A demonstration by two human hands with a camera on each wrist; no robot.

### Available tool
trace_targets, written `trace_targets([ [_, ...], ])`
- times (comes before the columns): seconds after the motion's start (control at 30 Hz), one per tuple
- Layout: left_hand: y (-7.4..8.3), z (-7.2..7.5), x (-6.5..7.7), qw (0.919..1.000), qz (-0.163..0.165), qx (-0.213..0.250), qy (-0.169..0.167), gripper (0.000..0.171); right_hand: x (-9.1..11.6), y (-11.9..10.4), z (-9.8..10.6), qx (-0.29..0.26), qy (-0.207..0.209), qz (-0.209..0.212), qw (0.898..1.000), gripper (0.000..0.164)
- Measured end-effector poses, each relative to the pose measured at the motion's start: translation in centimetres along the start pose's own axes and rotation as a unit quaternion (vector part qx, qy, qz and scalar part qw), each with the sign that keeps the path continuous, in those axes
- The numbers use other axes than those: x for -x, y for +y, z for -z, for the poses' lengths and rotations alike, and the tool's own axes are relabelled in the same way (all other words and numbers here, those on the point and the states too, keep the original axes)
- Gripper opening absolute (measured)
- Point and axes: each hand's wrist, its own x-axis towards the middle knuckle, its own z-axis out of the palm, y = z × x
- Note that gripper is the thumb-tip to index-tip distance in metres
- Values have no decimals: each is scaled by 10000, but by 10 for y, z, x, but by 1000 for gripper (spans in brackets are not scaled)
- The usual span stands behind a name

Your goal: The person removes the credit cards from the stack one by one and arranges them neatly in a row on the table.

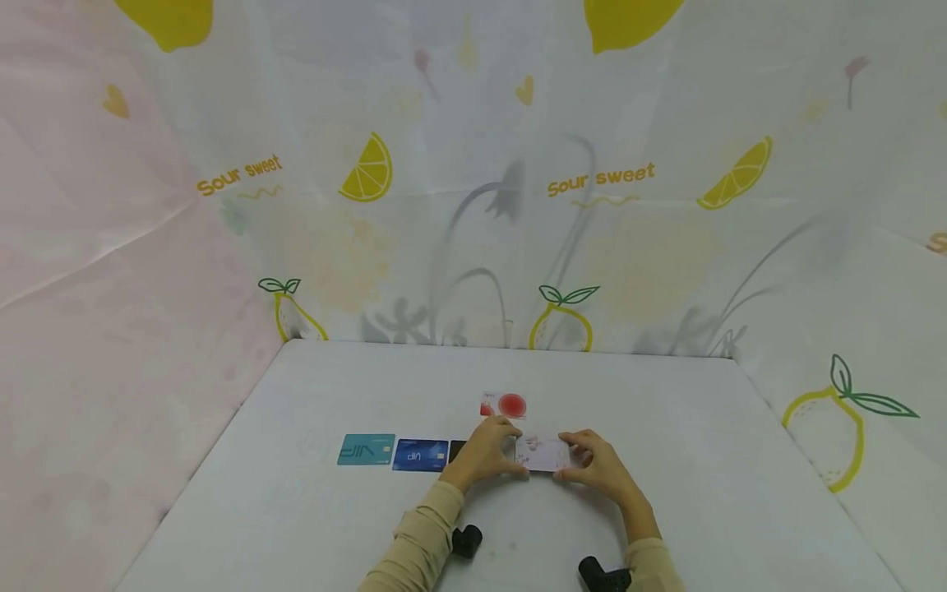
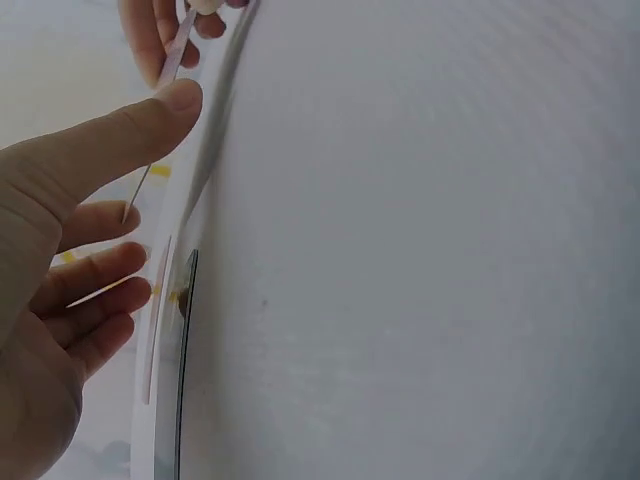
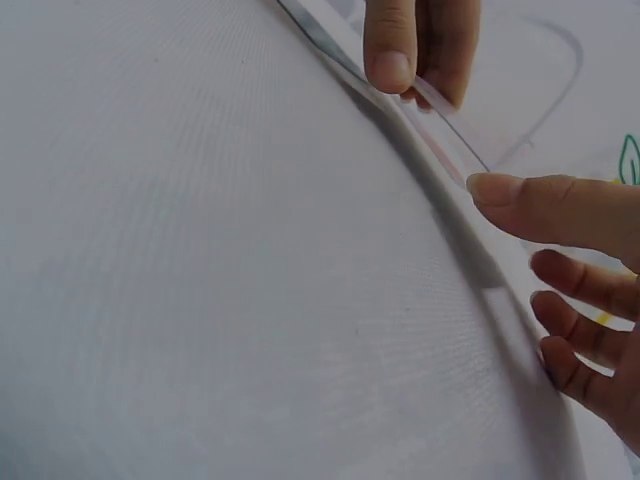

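Note:
A pale pink-white card is held slightly above the table between both hands. My left hand pinches its left end between thumb and fingers; my right hand pinches the right end the same way. The left wrist view shows the card nearly edge-on, and so does the right wrist view, where the right thumb lies at its end. Left of the hands, a teal card, a blue card and a dark card lie in a row, the dark one partly hidden by my left hand.
Beyond the hands lies a white card with a red circle. The white table meets a lemon-printed cloth wall at the back and sides. Black devices sit at both wrists.

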Motion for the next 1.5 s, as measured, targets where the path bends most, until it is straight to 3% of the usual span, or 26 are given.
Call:
trace_targets([
  [0.47, -2, -3, 2, 9999, 121, 83, -12, 57, -1, 0, -2, 373, -347, -282, 9983, 57],
  [0.87, -5, 4, 4, 9989, 161, 80, -441, 56, -1, 0, -3, 399, -424, -279, 9979, 55],
  [1.17, -7, 3, 4, 9993, -47, 17, -377, 55, 1, -6, -1, 400, -531, -329, 9972, 54],
  [1.5, -11, 3, 4, 9989, 74, 103, -450, 56, -1, -1, -4, 503, -529, -306, 9969, 56],
])
